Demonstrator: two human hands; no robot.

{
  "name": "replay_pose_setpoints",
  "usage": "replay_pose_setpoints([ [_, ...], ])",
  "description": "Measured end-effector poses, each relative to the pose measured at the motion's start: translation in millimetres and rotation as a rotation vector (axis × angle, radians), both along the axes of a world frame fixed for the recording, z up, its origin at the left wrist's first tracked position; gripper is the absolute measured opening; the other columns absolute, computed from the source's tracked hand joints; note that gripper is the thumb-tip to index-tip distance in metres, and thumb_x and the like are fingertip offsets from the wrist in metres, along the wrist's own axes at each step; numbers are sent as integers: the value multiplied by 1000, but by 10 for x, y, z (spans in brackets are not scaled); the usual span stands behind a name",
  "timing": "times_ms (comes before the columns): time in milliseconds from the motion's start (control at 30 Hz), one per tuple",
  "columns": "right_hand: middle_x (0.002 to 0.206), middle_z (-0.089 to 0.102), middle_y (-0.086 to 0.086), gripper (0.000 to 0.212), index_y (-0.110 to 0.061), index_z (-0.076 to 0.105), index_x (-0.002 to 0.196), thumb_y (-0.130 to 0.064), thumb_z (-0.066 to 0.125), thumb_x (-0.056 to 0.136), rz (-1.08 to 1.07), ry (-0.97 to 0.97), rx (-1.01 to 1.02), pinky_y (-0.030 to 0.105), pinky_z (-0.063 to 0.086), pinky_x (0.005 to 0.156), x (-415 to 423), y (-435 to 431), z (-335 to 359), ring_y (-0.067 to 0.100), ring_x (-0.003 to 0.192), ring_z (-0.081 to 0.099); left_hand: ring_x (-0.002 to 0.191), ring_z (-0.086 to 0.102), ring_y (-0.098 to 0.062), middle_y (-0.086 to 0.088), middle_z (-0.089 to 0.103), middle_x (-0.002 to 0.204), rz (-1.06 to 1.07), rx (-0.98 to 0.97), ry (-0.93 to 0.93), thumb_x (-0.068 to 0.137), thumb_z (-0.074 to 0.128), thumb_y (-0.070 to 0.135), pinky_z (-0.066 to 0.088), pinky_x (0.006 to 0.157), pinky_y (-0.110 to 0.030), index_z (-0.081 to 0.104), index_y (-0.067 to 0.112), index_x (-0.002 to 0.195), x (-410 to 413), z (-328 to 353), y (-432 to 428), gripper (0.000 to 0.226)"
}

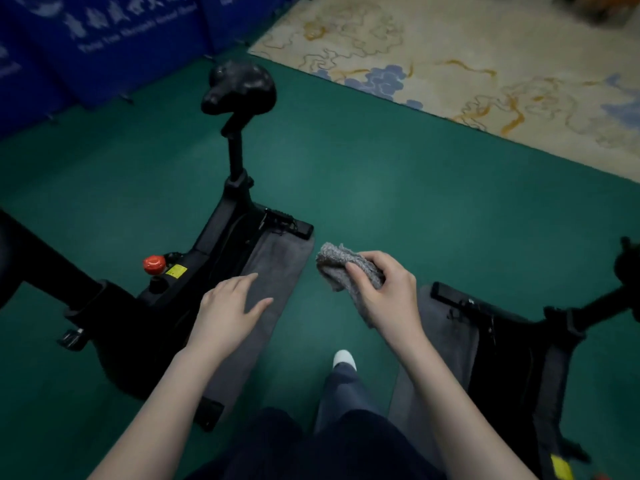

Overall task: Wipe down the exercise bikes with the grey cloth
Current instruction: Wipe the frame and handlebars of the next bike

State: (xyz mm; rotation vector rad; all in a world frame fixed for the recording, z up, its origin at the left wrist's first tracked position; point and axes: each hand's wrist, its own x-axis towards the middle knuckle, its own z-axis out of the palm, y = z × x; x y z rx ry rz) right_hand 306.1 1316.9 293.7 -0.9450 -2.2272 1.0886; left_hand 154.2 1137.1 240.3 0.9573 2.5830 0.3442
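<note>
Green flooring [415, 220] is spread beneath a black exercise bike with a padded saddle [221, 237]; a second black bike [512, 358] is set well to its right. Over the grey mat [277, 265] beside the first bike's frame, the left hand [225, 313] is held with fingers straight, nothing grasped. Right of that bike — clear of it — a crumpled grey fuzzy cloth [337, 263] is gripped in the right hand [384, 292], fingers and thumb curled round it.
</note>
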Motion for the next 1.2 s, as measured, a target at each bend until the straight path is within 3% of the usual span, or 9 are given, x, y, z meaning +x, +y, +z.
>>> replay_pose_setpoints([
  [167, 84, 65, -10, 8, -14, 71, 91, -20, 70, 85, 153, 11, -4, 1, 36, 72, -315, 694, 43, -1, 80, 55, 137, 32, -15, 3, 41, 147, 134, 0, 14, 93, 42, 54, 24, 110, -34, 33, 21, 145, -18, 71, 494, 62],
  [467, 87, 68, -8, 8, -16, 71, 91, -21, 69, 86, 375, 16, -40, 11, 42, 76, -854, 1290, 11, 4, 82, 60, 138, 31, -15, 4, 39, 148, 372, -5, 6, 93, 41, 55, 22, 113, -34, 32, 22, 146, -29, 149, 845, 63],
  [933, 85, 67, -11, 4, -19, 70, 90, -21, 69, 86, 704, -2, -47, 5, 39, 74, -2249, 1140, -92, 4, 82, 61, 138, 31, -12, 6, 38, 148, 717, -7, -10, 93, 42, 56, 21, 113, -32, 32, 24, 146, -564, 10, 507, 63],
  [1200, 84, 67, -13, 3, -21, 69, 89, -20, 68, 86, 902, 35, -51, 3, 39, 72, -2977, 808, -51, -4, 84, 60, 138, 29, -11, 8, 37, 148, 904, -2, 0, 93, 41, 56, 20, 114, -32, 30, 25, 146, -828, -3, 291, 63],
])
